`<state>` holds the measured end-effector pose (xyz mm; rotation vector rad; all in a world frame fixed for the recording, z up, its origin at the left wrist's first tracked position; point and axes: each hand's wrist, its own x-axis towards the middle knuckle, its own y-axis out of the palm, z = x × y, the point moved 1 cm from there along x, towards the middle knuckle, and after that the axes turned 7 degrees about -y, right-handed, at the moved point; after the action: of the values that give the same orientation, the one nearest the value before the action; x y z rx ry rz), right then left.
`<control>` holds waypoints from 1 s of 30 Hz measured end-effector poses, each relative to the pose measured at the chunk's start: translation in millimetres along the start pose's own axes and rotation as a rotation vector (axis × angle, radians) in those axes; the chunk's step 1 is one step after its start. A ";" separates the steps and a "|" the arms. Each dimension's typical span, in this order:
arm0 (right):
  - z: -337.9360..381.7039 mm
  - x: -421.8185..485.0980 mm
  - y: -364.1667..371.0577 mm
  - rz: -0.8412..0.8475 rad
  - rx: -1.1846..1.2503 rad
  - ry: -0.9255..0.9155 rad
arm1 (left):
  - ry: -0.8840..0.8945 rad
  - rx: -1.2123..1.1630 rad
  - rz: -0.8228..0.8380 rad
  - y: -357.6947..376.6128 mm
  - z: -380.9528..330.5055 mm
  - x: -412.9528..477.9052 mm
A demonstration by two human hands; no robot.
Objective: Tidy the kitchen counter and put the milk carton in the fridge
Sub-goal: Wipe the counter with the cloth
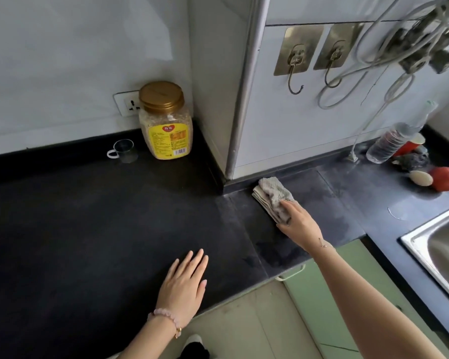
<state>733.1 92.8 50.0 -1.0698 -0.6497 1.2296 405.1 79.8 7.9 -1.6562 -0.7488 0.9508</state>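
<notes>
The right hand (300, 224) grips a soft grey cloth (271, 195) at 2 o'clock on the smooth black counter (88, 216). The left hand (184, 283) lies flat, fingers straight. A yellow-label jar (165, 123), words too small to read, stands at 11 o'clock.

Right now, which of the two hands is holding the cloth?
The right hand grips the cloth on the counter; the left hand lies flat and open, holding nothing.

Right hand (300, 224) grips grey cloth (272, 196) on dark surface (88, 216) — just right of the wall corner post (240, 99). Left hand (184, 286) flat, left of cloth. Jar (165, 121) far left.
</notes>
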 end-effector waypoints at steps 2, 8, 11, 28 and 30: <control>-0.3 -0.6 2.4 -0.045 -0.011 0.006 | -0.012 -0.010 0.041 -0.3 2.0 0.1; 6.8 4.8 4.2 -0.114 -0.086 0.033 | -0.030 -0.023 0.048 -3.2 0.7 -1.1; 11.3 6.3 1.4 -0.139 -0.075 0.083 | -0.045 -0.030 0.056 -5.8 -2.1 -2.6; 62.0 -67.8 -5.7 -0.209 0.389 0.191 | -0.157 -0.212 -0.156 -31.4 33.3 -62.7; 79.6 -71.1 2.3 -0.192 0.427 0.149 | -0.256 -0.240 -0.222 -34.6 49.9 -87.6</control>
<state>644.7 48.1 89.6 -0.7150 -0.3438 1.0497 317.9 38.7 53.5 -1.6287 -1.2341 0.9513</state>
